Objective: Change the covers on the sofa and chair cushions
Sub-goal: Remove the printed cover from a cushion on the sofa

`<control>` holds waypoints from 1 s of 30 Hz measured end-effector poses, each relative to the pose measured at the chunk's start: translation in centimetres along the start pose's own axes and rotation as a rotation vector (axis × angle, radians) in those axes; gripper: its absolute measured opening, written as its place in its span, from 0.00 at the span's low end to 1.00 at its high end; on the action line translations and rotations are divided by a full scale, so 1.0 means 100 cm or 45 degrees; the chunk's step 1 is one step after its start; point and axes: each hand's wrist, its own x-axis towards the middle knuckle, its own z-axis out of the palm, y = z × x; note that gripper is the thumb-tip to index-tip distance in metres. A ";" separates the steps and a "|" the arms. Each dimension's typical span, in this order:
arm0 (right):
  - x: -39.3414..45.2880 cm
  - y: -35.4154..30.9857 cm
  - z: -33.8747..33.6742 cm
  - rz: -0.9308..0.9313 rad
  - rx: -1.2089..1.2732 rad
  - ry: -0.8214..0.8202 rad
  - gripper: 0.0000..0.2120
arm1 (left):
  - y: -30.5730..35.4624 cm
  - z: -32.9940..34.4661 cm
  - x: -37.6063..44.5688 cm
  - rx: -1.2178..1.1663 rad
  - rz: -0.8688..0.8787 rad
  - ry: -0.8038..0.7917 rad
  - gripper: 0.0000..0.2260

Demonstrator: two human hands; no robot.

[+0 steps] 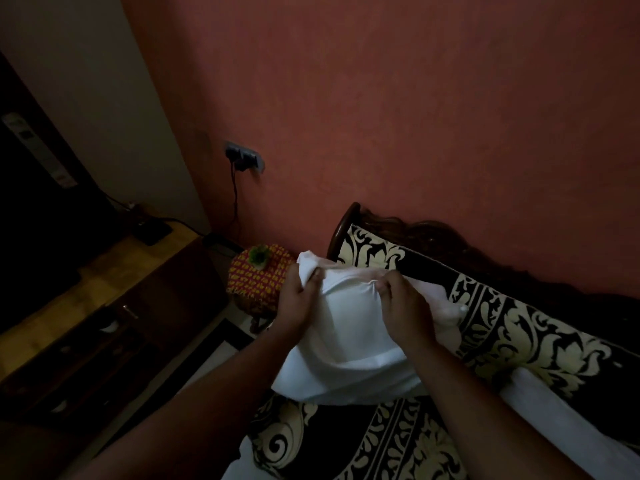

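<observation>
Currently, both of your hands pinch the top edge of one white cushion [346, 327] at frame center: left hand [298, 299], right hand [405, 306]. It rests on one black-and-cream patterned sofa [519, 334], lower right.

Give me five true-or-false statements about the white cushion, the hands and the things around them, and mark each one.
1. Both hands, left hand and right hand, grip the white fabric cushion. True.
2. The cushion lies on the floor. False: it is held above the black-and-cream patterned sofa seat.
3. A cable is plugged into the grey wall socket. True.
4. The wall behind the sofa is blue. False: the terracotta-red wall.
5. The small red-and-yellow patterned round stool stands right of the sofa. False: it stands left.
</observation>
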 end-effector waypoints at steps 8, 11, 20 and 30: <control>-0.023 -0.008 0.018 0.053 -0.085 0.002 0.34 | 0.025 0.007 0.000 -0.143 0.084 0.073 0.07; -0.023 -0.017 0.025 0.140 -0.184 -0.034 0.41 | 0.030 0.014 0.000 -0.148 0.041 0.202 0.09; 0.001 -0.035 0.025 0.115 -0.187 -0.343 0.46 | 0.023 0.003 0.005 -0.124 -0.157 0.470 0.14; 0.003 -0.053 0.026 0.129 -0.217 -0.565 0.52 | 0.021 -0.002 0.006 -0.178 -0.210 0.490 0.15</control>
